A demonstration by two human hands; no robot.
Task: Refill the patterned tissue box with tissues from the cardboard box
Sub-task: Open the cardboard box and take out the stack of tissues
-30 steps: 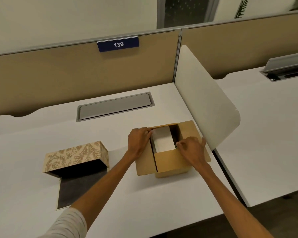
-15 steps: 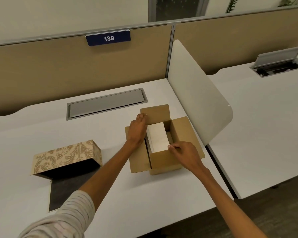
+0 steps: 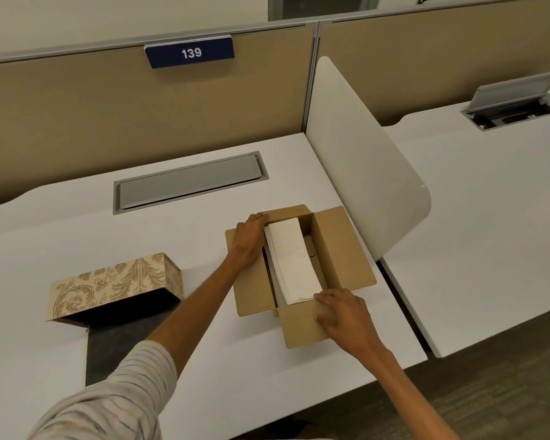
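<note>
An open cardboard box (image 3: 337, 249) sits on the white desk, flaps spread, with a white stack of tissues (image 3: 294, 262) standing inside. My left hand (image 3: 248, 239) grips the far left end of the stack, fingers tucked down beside it. My right hand (image 3: 343, 315) holds the near end of the stack, resting over the front flap. To the left lies the patterned tissue box (image 3: 108, 282), beige with a leaf design, its dark opened side facing me and a dark flap (image 3: 115, 347) flat on the desk.
A white curved divider (image 3: 362, 160) stands right beside the cardboard box. A grey cable hatch (image 3: 188, 182) is set into the desk behind. The beige partition carries a blue "139" sign (image 3: 189, 53). The desk's front edge runs close below my right hand.
The box flaps have been folded outward and the tissue stack is fully exposed. My right hand moved from the right flap to the stack's near end. My left hand shifted toward the far end.
</note>
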